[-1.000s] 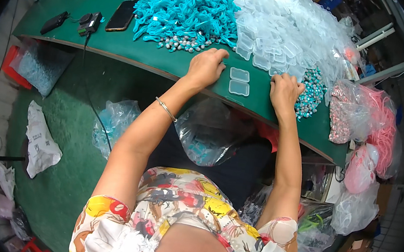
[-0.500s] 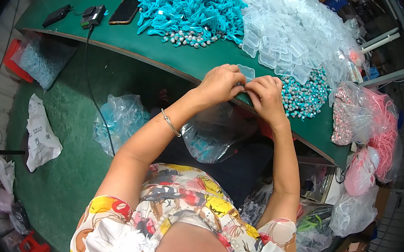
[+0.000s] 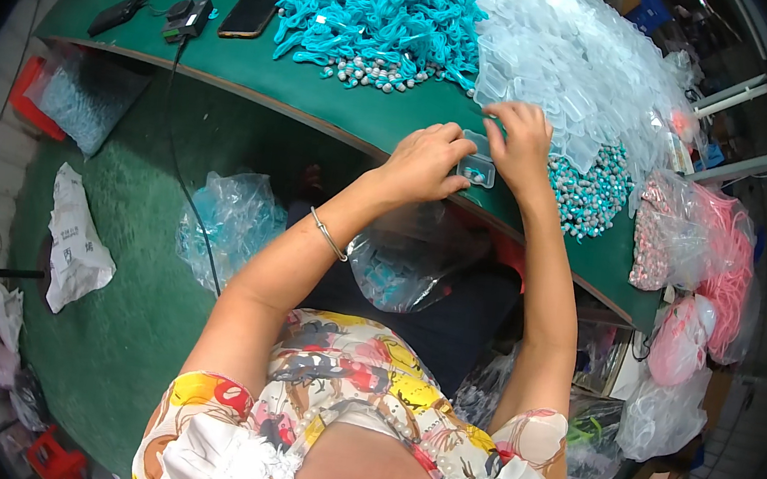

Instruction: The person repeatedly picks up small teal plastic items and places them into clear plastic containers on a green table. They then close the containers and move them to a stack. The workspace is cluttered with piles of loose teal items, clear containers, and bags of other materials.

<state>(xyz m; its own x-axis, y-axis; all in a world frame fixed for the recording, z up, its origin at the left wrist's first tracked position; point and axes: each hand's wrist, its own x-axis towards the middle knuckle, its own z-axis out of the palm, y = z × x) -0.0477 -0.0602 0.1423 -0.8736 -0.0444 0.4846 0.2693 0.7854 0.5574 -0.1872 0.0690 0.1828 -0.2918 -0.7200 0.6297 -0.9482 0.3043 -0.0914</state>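
Observation:
At the table's front edge, a small clear plastic box [image 3: 477, 172] lies open with a few teal and grey pieces inside. My left hand [image 3: 423, 161] grips its left side, thumb low and forefinger higher up. Just beyond the box, my right hand [image 3: 521, 146] hovers with thumb and forefinger apart and nothing visible between them. Close to its wrist spreads a heap of grey and teal beads [image 3: 590, 189]. A large pile of clear plastic boxes [image 3: 564, 66] lies beyond the right hand. Bundled teal cords [image 3: 381, 12] are piled to its left.
A phone [image 3: 251, 9] and a small black device [image 3: 186, 20] with a hanging cable rest on the green table [image 3: 323, 105]. Bags of pink cord [image 3: 725, 269] hang at the right edge. Plastic bags [image 3: 229, 222] stand below, and a metal frame [image 3: 742, 162] rises at right.
My hands have parted: the right has moved up and away, its fingers spreading, while the left stays by the box. The box and its contents now show between them.

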